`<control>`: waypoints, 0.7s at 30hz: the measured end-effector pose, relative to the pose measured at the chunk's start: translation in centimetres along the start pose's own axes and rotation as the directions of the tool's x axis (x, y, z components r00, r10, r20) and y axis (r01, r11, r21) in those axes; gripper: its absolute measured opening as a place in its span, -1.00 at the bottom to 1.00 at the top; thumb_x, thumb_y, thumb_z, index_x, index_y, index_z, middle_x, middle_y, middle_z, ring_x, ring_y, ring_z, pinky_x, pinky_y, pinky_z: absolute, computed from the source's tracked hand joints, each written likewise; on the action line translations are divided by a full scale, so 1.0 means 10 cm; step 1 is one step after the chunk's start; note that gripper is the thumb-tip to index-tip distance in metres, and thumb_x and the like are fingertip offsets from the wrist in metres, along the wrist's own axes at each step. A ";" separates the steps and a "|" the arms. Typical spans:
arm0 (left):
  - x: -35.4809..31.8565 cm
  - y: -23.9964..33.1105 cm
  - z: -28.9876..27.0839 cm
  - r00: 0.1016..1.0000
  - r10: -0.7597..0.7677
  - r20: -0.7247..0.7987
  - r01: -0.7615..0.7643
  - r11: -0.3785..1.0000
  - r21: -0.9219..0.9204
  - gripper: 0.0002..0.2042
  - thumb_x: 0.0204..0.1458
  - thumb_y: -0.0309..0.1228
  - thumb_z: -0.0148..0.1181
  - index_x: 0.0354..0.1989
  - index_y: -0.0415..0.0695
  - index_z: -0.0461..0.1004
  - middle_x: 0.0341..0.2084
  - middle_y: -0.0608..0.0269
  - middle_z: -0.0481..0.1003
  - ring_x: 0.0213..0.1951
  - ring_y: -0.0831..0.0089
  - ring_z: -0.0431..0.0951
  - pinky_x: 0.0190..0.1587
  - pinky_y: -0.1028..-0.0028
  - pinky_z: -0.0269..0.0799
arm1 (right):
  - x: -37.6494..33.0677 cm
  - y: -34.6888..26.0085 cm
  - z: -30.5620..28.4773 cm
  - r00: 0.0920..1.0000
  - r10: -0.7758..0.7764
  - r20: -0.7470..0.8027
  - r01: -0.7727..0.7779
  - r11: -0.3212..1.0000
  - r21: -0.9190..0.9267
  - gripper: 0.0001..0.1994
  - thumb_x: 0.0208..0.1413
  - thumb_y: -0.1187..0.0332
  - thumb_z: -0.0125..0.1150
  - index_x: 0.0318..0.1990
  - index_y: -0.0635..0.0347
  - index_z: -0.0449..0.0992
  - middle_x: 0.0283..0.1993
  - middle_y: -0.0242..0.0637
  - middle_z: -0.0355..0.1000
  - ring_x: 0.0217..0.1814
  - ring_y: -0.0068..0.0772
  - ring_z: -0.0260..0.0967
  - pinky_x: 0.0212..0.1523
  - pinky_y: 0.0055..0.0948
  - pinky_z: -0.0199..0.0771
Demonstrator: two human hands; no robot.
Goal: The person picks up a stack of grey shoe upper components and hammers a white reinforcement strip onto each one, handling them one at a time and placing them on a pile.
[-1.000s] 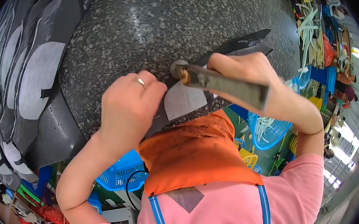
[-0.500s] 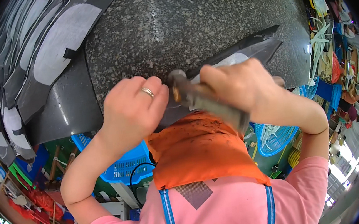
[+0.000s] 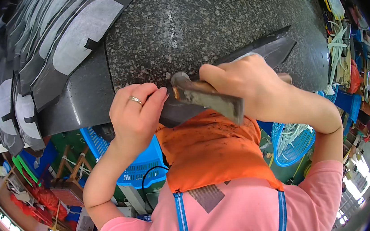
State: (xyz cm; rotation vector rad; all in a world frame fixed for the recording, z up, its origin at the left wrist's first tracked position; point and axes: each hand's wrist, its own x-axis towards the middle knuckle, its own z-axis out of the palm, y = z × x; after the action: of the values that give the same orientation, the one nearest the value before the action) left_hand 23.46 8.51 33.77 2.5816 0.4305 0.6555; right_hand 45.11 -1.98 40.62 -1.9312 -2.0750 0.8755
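My right hand (image 3: 254,85) is closed around the wooden handle of a hammer (image 3: 212,99). The handle's end sticks out past my wrist side, and the hammer's rounded face is close to my left fingertips. Under both hands lies a flat dark grey cut piece (image 3: 279,50) with a pale patch, partly hidden by my right hand. Its near end hangs over the table edge toward my orange apron (image 3: 212,157). My left hand (image 3: 137,111), a ring on one finger, is closed with its fingertips pinching at the piece's edge; exactly what they hold is hidden.
A speckled dark stone tabletop (image 3: 210,13) curves across the top. Overlapping grey pieces with white patches (image 3: 83,29) lie at the left. Blue plastic baskets (image 3: 141,169) stand below the table edge, one at right (image 3: 294,144) holding pale strips.
The hammer has swung slightly up toward the tabletop and looks less blurred. My left hand keeps its closed pose. The whole view has shifted a little, so the scene sits farther right.
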 end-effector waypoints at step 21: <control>2.71 -0.03 0.69 0.756 0.472 -0.454 -0.124 0.785 0.607 -0.43 -0.21 -0.41 0.34 0.12 0.15 0.45 0.14 0.22 0.35 0.20 0.15 0.30 0.23 0.01 0.11 | -0.91 0.96 0.12 0.008 0.494 -0.870 0.243 0.842 0.481 -0.76 0.30 0.49 -0.06 0.08 0.29 0.26 -0.36 -0.39 0.31 -0.51 -0.62 0.27 -0.51 -0.64 0.30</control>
State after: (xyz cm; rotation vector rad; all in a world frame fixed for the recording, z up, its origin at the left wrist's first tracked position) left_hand 49.64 17.14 38.29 2.9670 0.4117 1.7157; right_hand 53.97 -11.14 37.00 -1.5125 -0.5799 -0.1488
